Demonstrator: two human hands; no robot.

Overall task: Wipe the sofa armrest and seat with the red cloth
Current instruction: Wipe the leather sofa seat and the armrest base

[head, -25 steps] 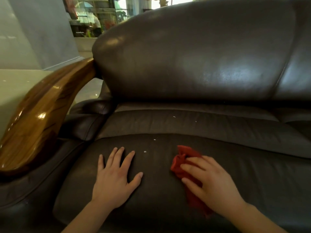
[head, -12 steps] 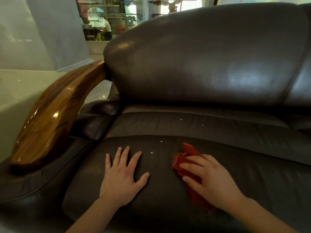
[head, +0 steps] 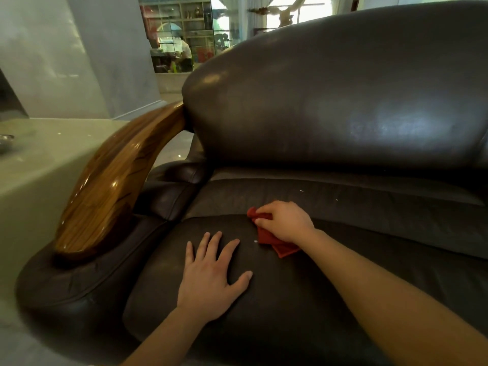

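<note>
Leaning in over the sofa seat (head: pixel 290 299), both arms out across the dark leather

Right hand (head: pixel 286 220) curled down on the red cloth (head: pixel 266 237), fingers bunched over its far end, pressing it flat to the cushion near the far edge of the seat, just short of the crease where the next leather fold begins. Gripping the cloth bunched rather than spread, likely to keep pressure under the fingertips and steer it. Loose near corner of the cloth trailing out from under the palm toward the near side

Left hand (head: pixel 211 276) empty, open, fingers splayed, flat on the cushion to the left of the cloth and nearer the front edge. Looks like a brace, taking weight so the other arm can reach deep

Tiny white speck (head: pixel 255 241) sitting on the leather just beside the left edge of the cloth, and a couple more white flecks (head: pixel 301 191) on the fold farther back, well apart from the cloth. Probably the reason for working this far into the seat

Wooden armrest (head: pixel 116 180) curving off on the left, glossy, well apart from both hands, nothing touching it. Seat wiping in hand by the look of it, with the back fold not yet reached
</note>
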